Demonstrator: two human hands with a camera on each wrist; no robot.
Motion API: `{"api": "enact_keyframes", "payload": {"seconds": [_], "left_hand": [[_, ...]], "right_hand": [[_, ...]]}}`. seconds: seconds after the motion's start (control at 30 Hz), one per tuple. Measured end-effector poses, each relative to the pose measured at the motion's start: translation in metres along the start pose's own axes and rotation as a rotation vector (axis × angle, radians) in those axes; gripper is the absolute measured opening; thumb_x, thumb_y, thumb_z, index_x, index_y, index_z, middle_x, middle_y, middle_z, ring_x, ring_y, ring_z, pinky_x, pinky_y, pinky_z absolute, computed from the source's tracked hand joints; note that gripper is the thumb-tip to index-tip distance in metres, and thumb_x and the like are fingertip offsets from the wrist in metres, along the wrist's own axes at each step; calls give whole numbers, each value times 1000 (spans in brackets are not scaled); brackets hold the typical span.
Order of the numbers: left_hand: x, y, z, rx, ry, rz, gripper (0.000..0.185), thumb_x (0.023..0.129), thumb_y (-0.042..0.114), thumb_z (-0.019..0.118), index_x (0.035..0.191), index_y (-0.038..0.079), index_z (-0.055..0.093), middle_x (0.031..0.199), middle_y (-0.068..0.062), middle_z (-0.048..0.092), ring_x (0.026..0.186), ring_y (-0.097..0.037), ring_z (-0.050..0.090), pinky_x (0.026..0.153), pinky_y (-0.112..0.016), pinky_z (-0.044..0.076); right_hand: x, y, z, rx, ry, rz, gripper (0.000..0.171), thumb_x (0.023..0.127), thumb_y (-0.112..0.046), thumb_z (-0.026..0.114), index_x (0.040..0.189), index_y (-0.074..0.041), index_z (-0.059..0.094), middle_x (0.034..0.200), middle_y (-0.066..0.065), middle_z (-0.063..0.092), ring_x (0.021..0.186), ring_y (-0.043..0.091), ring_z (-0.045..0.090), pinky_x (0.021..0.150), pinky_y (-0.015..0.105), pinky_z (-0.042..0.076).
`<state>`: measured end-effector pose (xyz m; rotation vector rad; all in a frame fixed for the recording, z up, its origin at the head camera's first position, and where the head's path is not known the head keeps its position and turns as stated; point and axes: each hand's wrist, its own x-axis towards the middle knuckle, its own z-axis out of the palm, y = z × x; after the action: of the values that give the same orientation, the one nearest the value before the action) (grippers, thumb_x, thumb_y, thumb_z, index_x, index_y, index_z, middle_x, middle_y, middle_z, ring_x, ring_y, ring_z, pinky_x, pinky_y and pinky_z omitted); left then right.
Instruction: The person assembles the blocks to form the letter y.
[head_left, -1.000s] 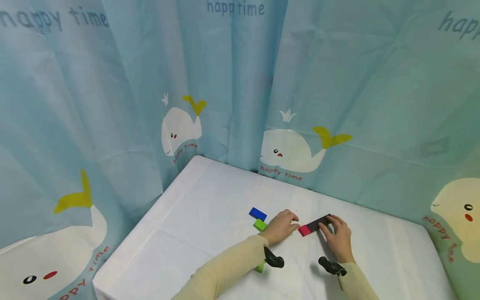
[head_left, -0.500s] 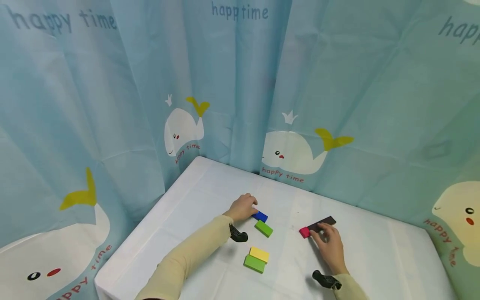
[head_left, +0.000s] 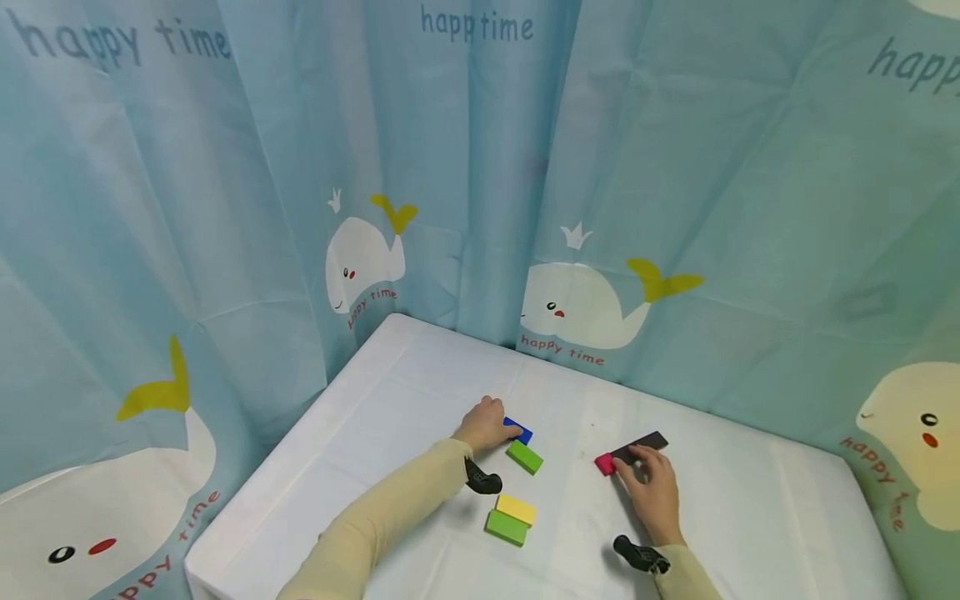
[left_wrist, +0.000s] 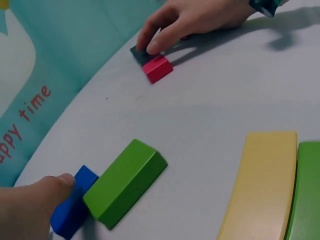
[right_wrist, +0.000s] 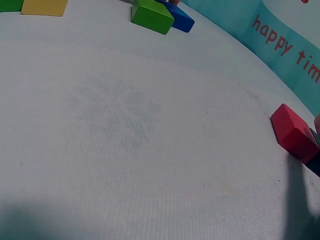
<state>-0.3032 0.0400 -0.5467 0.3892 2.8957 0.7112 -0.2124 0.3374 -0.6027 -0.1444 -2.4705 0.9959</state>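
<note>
A yellow block (head_left: 516,509) touches a green block (head_left: 506,527) on the white table (head_left: 375,433).

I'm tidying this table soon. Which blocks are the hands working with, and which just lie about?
In use:
blue block, touched by the left hand
dark block and red block, under the right hand

Lying about:
green block beside the blue
yellow block
second green block

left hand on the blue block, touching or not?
Touching. The left wrist view shows a fingertip of the left hand pressed against the end of the blue block, no gap; the head view agrees, with fingers over its near end.
</note>
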Motion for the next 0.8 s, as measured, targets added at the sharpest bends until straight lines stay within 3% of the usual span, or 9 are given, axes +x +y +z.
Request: {"api": "enact_keyframes", "payload": {"seconds": [0.23,0.47,0.8], "left_hand": [[-3,9,4,-35,37,-55,60,81,51,76,105,-1,60,92,-9,54,77,-20,54,69,-37,50],[6,15,8,-64,70,-3,48,84,37,77,107,-1,61,95,-9,54,82,-22,54,75,-36,49],[11,28,23,-107,127,76,31,88,21,74,109,3,60,102,-8,57,94,-23,59,83,-35,50]], "right_hand": [[0,3,4,-24,0,13,43,85,-19,78,118,4,62,126,20,53,107,31,52,88,40,37],[2,4,6,-54,-12,2,43,86,-20,77,118,5,63,129,20,51,105,33,51,88,46,38],[-1,2,6,-59,-3,-5,37,85,-19,77,114,2,67,128,18,52,101,28,51,85,43,36]]}}
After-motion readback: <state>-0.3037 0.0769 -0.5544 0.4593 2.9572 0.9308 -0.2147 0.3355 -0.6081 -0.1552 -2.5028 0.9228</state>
